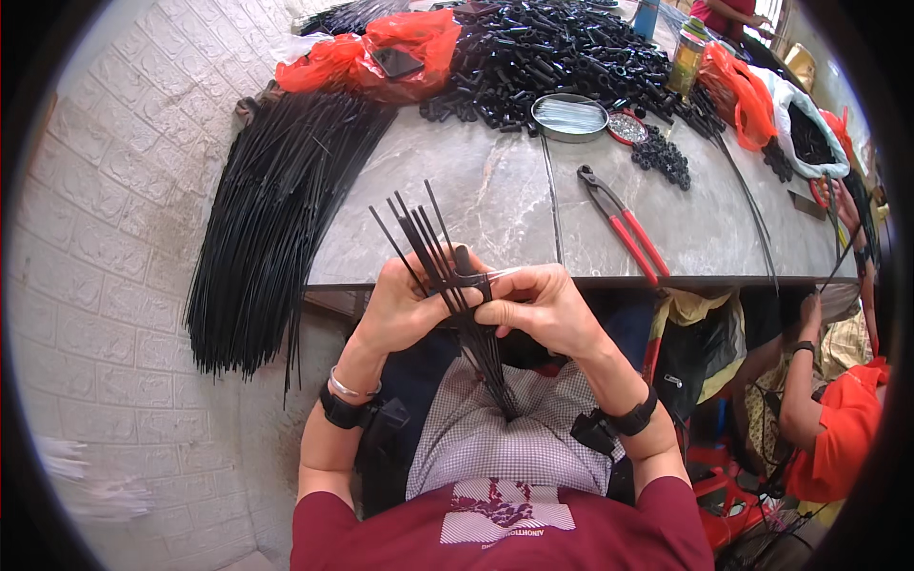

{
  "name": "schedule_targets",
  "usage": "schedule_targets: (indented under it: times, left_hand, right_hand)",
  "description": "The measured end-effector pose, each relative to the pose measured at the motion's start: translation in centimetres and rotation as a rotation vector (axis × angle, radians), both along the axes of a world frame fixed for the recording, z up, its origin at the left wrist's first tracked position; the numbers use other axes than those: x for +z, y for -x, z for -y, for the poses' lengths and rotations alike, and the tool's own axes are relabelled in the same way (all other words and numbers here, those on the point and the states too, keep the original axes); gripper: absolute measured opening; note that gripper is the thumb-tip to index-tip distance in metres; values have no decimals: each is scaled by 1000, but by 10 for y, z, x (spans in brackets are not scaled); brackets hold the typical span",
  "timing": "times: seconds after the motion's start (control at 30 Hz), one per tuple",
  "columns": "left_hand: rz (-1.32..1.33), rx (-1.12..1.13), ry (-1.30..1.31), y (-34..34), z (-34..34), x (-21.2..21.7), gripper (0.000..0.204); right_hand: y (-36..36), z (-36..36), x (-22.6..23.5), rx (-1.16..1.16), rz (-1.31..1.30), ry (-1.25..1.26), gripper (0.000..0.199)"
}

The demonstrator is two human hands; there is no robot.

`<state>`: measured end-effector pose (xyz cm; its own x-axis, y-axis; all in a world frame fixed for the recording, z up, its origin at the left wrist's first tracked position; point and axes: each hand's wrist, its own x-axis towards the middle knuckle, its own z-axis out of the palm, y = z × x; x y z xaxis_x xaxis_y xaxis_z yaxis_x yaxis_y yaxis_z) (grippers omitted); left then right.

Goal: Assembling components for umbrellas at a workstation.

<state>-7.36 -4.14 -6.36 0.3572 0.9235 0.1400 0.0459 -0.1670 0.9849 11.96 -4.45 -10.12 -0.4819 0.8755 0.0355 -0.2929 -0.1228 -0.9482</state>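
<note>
My left hand (405,309) is closed around a bundle of thin black rods (427,238). The rods fan out above the fingers, and their lower ends come together over the checked cloth (466,457) on my lap. My right hand (543,306) meets it at the bundle, thumb and fingers pinching a thin, pale wire-like strand (502,273). The strand reaches toward a short dark tube-like piece (464,259) among the rods. Fingers hide most of where the strand meets the rods. Both hands are just in front of the table's near edge.
Red-handled pliers (621,224) lie on the grey table (457,181). Long black rods (276,219) overhang its left side. Behind are a heap of short black tubes (562,57), a round tin (569,136) of pale wires and orange-red bags (419,48). A person in orange-red (843,433) works at right.
</note>
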Motion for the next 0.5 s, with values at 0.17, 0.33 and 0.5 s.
schedule_targets:
  times: [0.17, 0.33, 0.5]
  left_hand:
    - [-44, -83, -28, 7, -6, -5, 24]
    - [-24, -147, -12, 11, -8, -6, 29]
    - [189, 65, -11, -4, -2, -15, 44]
  right_hand:
    - [-2, -9, 0, 19, 22, 134, 14]
    - [1, -8, -3, 33, -16, 112, 15]
    - [4, -5, -7, -78, -52, 14, 12]
